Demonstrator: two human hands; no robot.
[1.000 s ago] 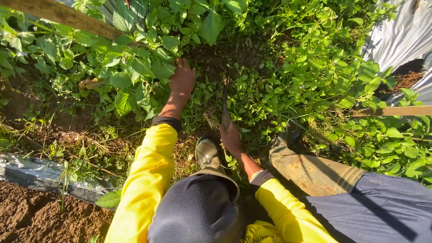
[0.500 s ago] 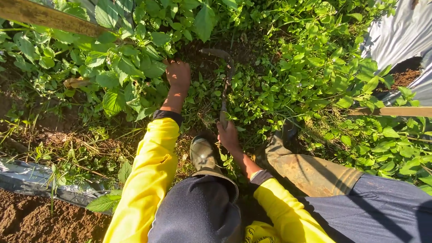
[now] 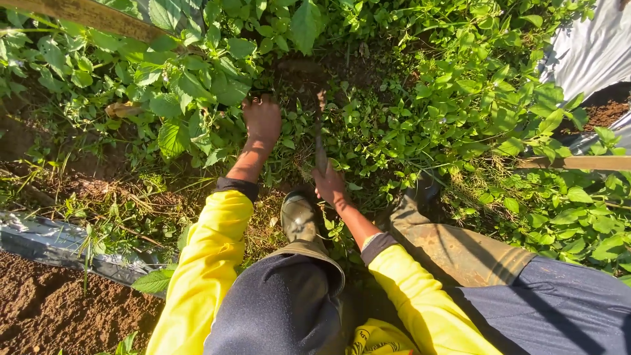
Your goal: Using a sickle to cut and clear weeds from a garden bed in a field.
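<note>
My left hand (image 3: 261, 119) reaches forward into low green weeds (image 3: 197, 98), fingers curled down into the leaves and soil; what it grips is hidden. My right hand (image 3: 328, 184) is closed around the handle of a small dark hand tool (image 3: 320, 128), whose blade points away from me into a patch of bare dark soil (image 3: 302, 75). Both arms wear bright yellow sleeves. I am crouched, with an olive rubber boot (image 3: 299, 217) between my arms.
A second rubber boot (image 3: 453, 236) stands at the right among weeds. Silver plastic sheeting lies at the lower left (image 3: 52, 243) and upper right (image 3: 591, 52). Wooden stakes cross the top left (image 3: 85, 16) and the right (image 3: 578, 162). Tilled brown soil (image 3: 46, 315) fills the lower left corner.
My left hand has shifted slightly left and further into the weeds. The tool in my right hand has moved forward into the bare soil patch.
</note>
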